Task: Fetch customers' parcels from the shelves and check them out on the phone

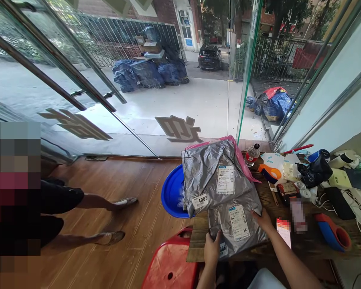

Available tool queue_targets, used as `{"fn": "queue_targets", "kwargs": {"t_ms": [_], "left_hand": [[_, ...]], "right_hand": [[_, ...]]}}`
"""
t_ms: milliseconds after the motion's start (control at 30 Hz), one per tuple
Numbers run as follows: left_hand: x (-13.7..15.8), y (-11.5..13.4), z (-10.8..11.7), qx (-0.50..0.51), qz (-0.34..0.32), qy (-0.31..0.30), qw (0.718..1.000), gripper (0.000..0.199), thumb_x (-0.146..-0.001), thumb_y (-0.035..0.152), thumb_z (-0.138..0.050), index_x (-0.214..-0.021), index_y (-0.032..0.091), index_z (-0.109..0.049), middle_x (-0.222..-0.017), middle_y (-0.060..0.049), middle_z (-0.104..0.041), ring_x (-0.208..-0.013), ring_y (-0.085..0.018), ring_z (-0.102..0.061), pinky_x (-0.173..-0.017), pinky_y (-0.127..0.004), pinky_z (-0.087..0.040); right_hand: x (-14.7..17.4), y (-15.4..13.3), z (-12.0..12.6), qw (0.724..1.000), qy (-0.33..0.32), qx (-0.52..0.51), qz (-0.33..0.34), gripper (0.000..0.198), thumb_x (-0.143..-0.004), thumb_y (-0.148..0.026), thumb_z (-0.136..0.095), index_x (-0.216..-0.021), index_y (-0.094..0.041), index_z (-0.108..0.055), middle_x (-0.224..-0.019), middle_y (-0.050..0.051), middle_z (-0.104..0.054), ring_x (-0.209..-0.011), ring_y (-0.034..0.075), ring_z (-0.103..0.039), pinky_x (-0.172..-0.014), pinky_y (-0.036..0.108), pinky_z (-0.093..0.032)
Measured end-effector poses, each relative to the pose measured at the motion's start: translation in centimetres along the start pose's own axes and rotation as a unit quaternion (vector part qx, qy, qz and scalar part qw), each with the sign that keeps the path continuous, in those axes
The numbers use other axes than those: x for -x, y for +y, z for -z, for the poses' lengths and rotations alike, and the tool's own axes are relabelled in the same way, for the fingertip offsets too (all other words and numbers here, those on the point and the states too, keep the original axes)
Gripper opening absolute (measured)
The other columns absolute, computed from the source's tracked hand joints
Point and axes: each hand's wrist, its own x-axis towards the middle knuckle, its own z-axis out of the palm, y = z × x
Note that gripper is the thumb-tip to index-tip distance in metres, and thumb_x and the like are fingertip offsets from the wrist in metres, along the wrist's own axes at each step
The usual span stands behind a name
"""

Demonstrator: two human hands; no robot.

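A grey plastic mailing bag (218, 220) with a white shipping label lies at the front of the wooden table (198, 237). My left hand (213, 247) grips its near left edge, thumb on top, beside a sticker partly reading "006". My right hand (263, 222) holds its right edge, fingers hidden underneath. Behind it, partly overlapped, sits a larger grey parcel (204, 168) with a shipping label and a sticker ending in 4003. A pink parcel (243, 160) shows from beneath that one.
A blue basin (172, 192) and a red stool (170, 261) stand left of the table. On the table's right are a bottle (252, 155), an orange tape dispenser (270, 171), a lit phone (283, 233) and a blue-red scanner (332, 233). A person's legs (99, 200) show at left.
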Motion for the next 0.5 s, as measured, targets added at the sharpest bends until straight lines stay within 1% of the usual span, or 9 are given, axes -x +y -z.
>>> {"fn": "queue_targets", "kwargs": {"t_ms": [33, 67, 133, 200, 267, 300, 367, 400, 500], "left_hand": [[-0.1, 0.1, 0.2, 0.005, -0.009, -0.005, 1.000, 0.027, -0.081, 0.048, -0.056, -0.091, 0.023, -0.053, -0.109, -0.024, -0.075, -0.113, -0.040, -0.070, -0.097, -0.045, -0.053], [-0.2, 0.1, 0.5, 0.013, -0.018, -0.008, 1.000, 0.029, -0.079, 0.051, -0.058, -0.088, 0.023, -0.053, -0.105, -0.022, -0.076, -0.111, -0.038, -0.071, -0.095, -0.043, -0.053], [-0.4, -0.1, 1.1, 0.049, -0.030, -0.016, 0.998, 0.043, -0.071, 0.062, -0.063, -0.085, 0.023, -0.055, -0.099, -0.019, -0.076, -0.106, -0.037, -0.073, -0.092, -0.041, -0.055], [-0.7, 0.0, 1.8, 0.105, -0.032, -0.022, 0.994, 0.060, -0.057, 0.074, -0.067, -0.084, 0.022, -0.057, -0.093, -0.017, -0.075, -0.102, -0.037, -0.073, -0.088, -0.040, -0.057], [-0.9, 0.2, 2.5, 0.149, -0.027, -0.021, 0.988, 0.069, -0.045, 0.079, -0.070, -0.083, 0.021, -0.059, -0.090, -0.016, -0.075, -0.101, -0.037, -0.073, -0.088, -0.041, -0.057], [-1.0, 0.4, 2.9, 0.157, -0.022, -0.015, 0.987, 0.070, -0.043, 0.078, -0.071, -0.082, 0.021, -0.060, -0.088, -0.015, -0.074, -0.100, -0.037, -0.073, -0.087, -0.041, -0.058], [-0.8, 1.0, 3.9, 0.164, -0.006, -0.014, 0.986, 0.067, -0.043, 0.074, -0.075, -0.081, 0.021, -0.062, -0.086, -0.013, -0.074, -0.098, -0.036, -0.074, -0.084, -0.040, -0.059], [-0.5, 1.4, 4.5, 0.170, 0.005, -0.025, 0.985, 0.064, -0.045, 0.071, -0.078, -0.081, 0.021, -0.063, -0.084, -0.012, -0.074, -0.095, -0.035, -0.074, -0.080, -0.039, -0.060], [1.6, 2.8, 7.0, 0.214, 0.053, -0.087, 0.972, 0.054, -0.055, 0.061, -0.082, -0.089, 0.022, -0.067, -0.081, -0.009, -0.075, -0.081, -0.031, -0.076, -0.068, -0.038, -0.061]], "right_hand": [[0.0, -0.4, 0.3, 1.000, -0.010, -0.023, 0.003, 0.063, -0.065, -0.076, -0.061, -0.095, -0.021, -0.065, -0.105, 0.021, -0.079, -0.110, 0.041, -0.072, -0.094, 0.051, -0.058], [0.2, -0.8, 0.5, 0.999, -0.019, -0.046, 0.003, 0.061, -0.066, -0.075, -0.061, -0.094, -0.021, -0.066, -0.108, 0.020, -0.079, -0.111, 0.040, -0.072, -0.095, 0.050, -0.058], [0.8, -1.6, 1.0, 0.996, -0.035, -0.081, 0.000, 0.058, -0.068, -0.073, -0.059, -0.093, -0.021, -0.066, -0.110, 0.019, -0.079, -0.112, 0.039, -0.072, -0.096, 0.049, -0.057], [1.7, -2.4, 1.1, 0.993, -0.048, -0.103, -0.007, 0.055, -0.068, -0.070, -0.062, -0.092, -0.020, -0.067, -0.107, 0.020, -0.079, -0.110, 0.039, -0.073, -0.096, 0.049, -0.057], [2.5, -3.3, 1.0, 0.991, -0.060, -0.117, -0.012, 0.052, -0.069, -0.066, -0.065, -0.094, -0.020, -0.068, -0.103, 0.018, -0.080, -0.106, 0.039, -0.074, -0.095, 0.049, -0.057], [2.9, -3.7, 0.9, 0.990, -0.067, -0.125, -0.015, 0.052, -0.069, -0.065, -0.065, -0.095, -0.020, -0.069, -0.101, 0.018, -0.080, -0.103, 0.038, -0.074, -0.095, 0.048, -0.058], [3.9, -4.6, 0.7, 0.984, -0.086, -0.155, -0.032, 0.055, -0.069, -0.066, -0.066, -0.097, -0.019, -0.070, -0.101, 0.017, -0.081, -0.101, 0.037, -0.075, -0.092, 0.047, -0.059], [4.5, -5.0, 0.6, 0.978, -0.095, -0.178, -0.047, 0.057, -0.068, -0.067, -0.068, -0.098, -0.019, -0.070, -0.101, 0.016, -0.081, -0.101, 0.038, -0.075, -0.091, 0.047, -0.059], [6.6, -6.2, 1.4, 0.958, -0.097, -0.250, -0.096, 0.061, -0.064, -0.068, -0.075, -0.100, -0.019, -0.071, -0.102, 0.014, -0.081, -0.104, 0.037, -0.074, -0.093, 0.047, -0.059]]}}
